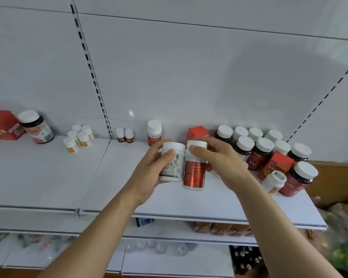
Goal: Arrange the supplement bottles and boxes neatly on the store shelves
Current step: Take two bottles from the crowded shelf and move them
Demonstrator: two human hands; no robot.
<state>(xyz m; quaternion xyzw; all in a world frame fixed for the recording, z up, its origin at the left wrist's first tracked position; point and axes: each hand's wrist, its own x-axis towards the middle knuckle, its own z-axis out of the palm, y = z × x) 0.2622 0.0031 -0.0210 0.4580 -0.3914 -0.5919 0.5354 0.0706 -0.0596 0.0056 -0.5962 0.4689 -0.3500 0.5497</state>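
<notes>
Mid-frame, above the white shelf (48,177), the left hand (149,173) grips a white bottle (172,163), fingers (167,155) curled round it; the right hand (219,159) grasps a red-labelled bottle (194,169), seemingly touching the first.

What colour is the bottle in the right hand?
White with a shiny red label, white cap; head view.

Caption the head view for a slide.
Left hand and right hand each hold a white-capped supplement bottle above the shelf.
</notes>
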